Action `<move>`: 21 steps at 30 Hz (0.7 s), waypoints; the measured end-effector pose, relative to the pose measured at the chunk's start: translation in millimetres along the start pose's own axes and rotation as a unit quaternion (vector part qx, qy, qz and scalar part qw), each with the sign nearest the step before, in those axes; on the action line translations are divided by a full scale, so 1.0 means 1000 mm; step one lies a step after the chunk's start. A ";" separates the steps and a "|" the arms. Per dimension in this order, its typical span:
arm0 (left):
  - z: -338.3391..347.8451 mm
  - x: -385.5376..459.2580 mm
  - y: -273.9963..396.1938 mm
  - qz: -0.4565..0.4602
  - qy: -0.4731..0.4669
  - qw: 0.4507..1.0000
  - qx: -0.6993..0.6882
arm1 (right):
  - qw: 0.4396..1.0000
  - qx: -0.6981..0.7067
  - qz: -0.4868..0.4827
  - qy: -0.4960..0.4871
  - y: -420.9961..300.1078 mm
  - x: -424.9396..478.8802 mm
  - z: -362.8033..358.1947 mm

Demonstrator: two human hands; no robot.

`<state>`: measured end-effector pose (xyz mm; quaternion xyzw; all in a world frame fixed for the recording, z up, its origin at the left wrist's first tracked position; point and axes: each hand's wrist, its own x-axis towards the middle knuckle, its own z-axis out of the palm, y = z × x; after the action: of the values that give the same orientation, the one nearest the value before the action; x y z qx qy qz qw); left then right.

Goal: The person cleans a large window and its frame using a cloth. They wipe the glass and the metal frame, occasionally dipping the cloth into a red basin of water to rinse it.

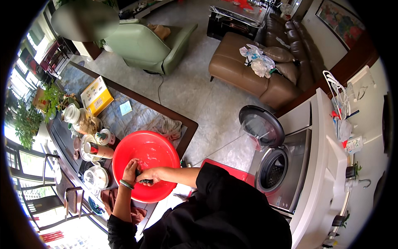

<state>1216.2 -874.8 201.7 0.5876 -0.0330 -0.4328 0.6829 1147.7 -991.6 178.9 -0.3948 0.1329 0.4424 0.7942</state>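
Note:
A large red plastic basin (168, 149) holding shallow clear water sits at the table's near end. Over its near side, my left hand (131, 169), with a green bangle at the wrist, grips a small dark item (145, 181). My right hand (154, 175) is closed around the same item, close against the left. Only bits of it show between my fingers; it looks dark green or black, and I cannot tell what it is.
Left of the basin stand a glass teapot (96, 177), a tumbler (99, 150) and lidded jars (87, 121). A crumpled plastic bag (171, 129) lies beyond it, a brown cloth (108, 199) nearer me. To the right, a front-loading washing machine (272, 171) has its door (261, 126) swung out.

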 end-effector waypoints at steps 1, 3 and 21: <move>0.000 0.001 -0.001 -0.009 0.002 1.000 0.012 | 1.000 -0.022 -0.004 0.016 0.001 0.001 0.001; -0.003 0.004 -0.004 -0.024 0.027 0.998 0.056 | 0.993 -0.098 -0.034 0.055 0.002 0.003 0.003; -0.018 0.000 -0.021 -0.142 0.098 0.974 -0.149 | 0.779 -0.386 -0.363 0.335 0.034 0.050 -0.020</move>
<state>1214.6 -859.9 178.6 0.5173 0.1829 -0.4656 0.6944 1151.9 -966.1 120.6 -0.8104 0.0554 -0.0245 0.5827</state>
